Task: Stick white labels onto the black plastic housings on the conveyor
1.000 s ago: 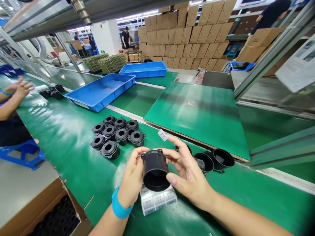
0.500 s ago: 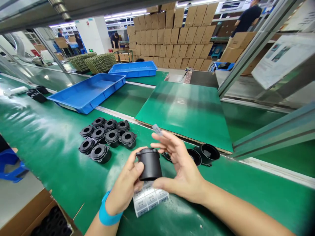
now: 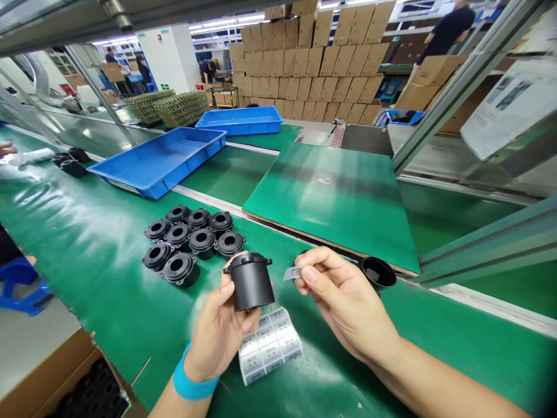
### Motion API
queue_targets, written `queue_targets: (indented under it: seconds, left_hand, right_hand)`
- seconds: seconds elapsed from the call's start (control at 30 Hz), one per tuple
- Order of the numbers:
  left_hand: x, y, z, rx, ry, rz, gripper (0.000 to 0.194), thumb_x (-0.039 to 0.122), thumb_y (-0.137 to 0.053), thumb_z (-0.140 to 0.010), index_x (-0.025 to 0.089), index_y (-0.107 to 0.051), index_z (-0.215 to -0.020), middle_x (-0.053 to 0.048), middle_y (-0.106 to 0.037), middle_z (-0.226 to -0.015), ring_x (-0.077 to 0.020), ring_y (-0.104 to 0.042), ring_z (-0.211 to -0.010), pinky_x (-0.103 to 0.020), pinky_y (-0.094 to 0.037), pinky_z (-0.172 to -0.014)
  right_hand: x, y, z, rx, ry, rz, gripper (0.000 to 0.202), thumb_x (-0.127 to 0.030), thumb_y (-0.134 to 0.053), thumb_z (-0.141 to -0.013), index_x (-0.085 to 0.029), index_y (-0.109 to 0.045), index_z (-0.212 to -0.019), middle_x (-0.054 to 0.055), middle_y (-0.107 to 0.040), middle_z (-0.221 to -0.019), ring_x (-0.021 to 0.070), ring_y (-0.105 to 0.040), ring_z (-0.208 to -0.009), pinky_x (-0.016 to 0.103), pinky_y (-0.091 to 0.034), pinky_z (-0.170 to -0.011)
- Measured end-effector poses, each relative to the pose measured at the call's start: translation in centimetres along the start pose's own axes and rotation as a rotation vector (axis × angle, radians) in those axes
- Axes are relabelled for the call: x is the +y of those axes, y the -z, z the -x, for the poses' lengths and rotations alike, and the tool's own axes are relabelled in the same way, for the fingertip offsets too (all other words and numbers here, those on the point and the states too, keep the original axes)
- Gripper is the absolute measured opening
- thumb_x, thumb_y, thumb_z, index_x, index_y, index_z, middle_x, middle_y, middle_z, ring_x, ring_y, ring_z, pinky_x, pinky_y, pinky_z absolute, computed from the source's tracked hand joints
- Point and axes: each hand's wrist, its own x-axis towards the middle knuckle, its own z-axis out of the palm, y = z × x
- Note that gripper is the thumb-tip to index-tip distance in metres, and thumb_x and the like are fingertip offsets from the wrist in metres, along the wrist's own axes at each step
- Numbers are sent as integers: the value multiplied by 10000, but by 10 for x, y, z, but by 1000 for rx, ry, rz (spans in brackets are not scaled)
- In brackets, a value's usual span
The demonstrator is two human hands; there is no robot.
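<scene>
A black cylindrical housing (image 3: 252, 283) with small tabs at its top rim is held in my left hand (image 3: 221, 319), fingers wrapped round its left side and base. My right hand (image 3: 343, 296), just to the right, pinches a small silver label (image 3: 292, 273) between thumb and forefinger, apart from the housing. Beneath my left hand a sheet of silver labels (image 3: 270, 348) lies on the green table (image 3: 339, 377). Several black housings (image 3: 202, 241) stand grouped at the left. Another black cup (image 3: 378, 271) stands behind my right hand, partly covered.
Two blue trays (image 3: 161, 162) (image 3: 239, 120) stand farther back. A raised green board (image 3: 331, 191) lies beyond my hands. At lower left is a cardboard box (image 3: 56, 371) of black parts. Another person's hand (image 3: 7, 149) shows at the far left edge.
My right hand has drawn back rightward from the housing, and the label has gone from its raised fingertips to a thumb-and-finger pinch. The housing has shifted slightly left and tilted.
</scene>
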Motion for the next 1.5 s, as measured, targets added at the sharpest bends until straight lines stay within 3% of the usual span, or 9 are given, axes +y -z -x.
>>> queue_targets:
  seconds: [0.13, 0.23, 0.3, 0.43, 0.53, 0.77, 1.2, 1.5]
  left_hand:
    - [-1, -2, 1, 30, -67, -75, 567, 481, -780, -910, 250, -581, -1388, -23, -680, -995, -67, -462, -568, -229, -393, -569]
    - [-3, -4, 3, 54, -89, -153, 581, 489, -754, -924, 304, -574, -1445, -36, -667, -1168, -86, -508, -654, -229, -421, -593]
    - [-4, -3, 5, 69, -76, -208, 611, 511, -715, -945, 347, -526, -1503, -46, -655, -1278, -140, -594, -791, -261, -485, -672]
    - [-8, 3, 6, 21, -82, -304, 721, 586, -675, -949, 364, -414, -1582, -73, -638, -1382, -300, -649, -1134, -409, -546, -929]
    - [-10, 6, 6, -6, -122, -347, 696, 587, -651, -967, 344, -406, -1572, -78, -631, -1385, -336, -611, -1240, -450, -517, -1023]
    - [-11, 7, 6, -31, -138, -364, 654, 573, -628, -987, 351, -397, -1557, -67, -615, -1392, -336, -597, -1258, -472, -484, -1082]
    - [-10, 7, 7, -10, -164, -390, 627, 569, -638, -979, 358, -460, -1542, -63, -641, -1375, -324, -594, -1265, -468, -466, -1114]
    - [-11, 9, 6, -41, -177, -431, 652, 560, -635, -999, 353, -408, -1574, -79, -615, -1433, -330, -572, -1333, -499, -380, -1204]
  right_hand:
    - [3, -4, 2, -58, -97, -61, 176, -378, -874, -966, -255, -779, -1047, -28, -667, -848, 121, -568, -752, 240, -460, -731]
    - [7, -7, 4, -76, -203, -144, 500, -329, -917, -934, -321, -641, -1351, -51, -700, -868, 119, -598, -784, 244, -460, -787]
    - [10, -9, 5, -91, -259, -172, 652, -324, -932, -920, -323, -539, -1440, -55, -715, -868, 125, -618, -801, 256, -458, -802]
    - [14, -12, 7, -127, -303, -151, 665, -348, -960, -882, -269, -531, -1384, -57, -718, -842, 128, -617, -766, 266, -450, -766]
    - [15, -12, 7, -147, -298, -131, 655, -311, -982, -850, -254, -538, -1328, -67, -718, -820, 117, -595, -726, 256, -431, -720]
    - [15, -12, 6, -151, -275, -93, 626, -188, -978, -816, -245, -547, -1267, -74, -733, -803, 113, -580, -697, 252, -412, -677]
    - [16, -12, 7, -144, -272, -48, 604, -236, -989, -796, -256, -563, -1224, -71, -715, -782, 137, -589, -701, 275, -419, -681]
    - [15, -13, 9, -142, -267, -51, 608, -231, -990, -796, -248, -557, -1222, -74, -711, -783, 125, -580, -689, 265, -423, -676]
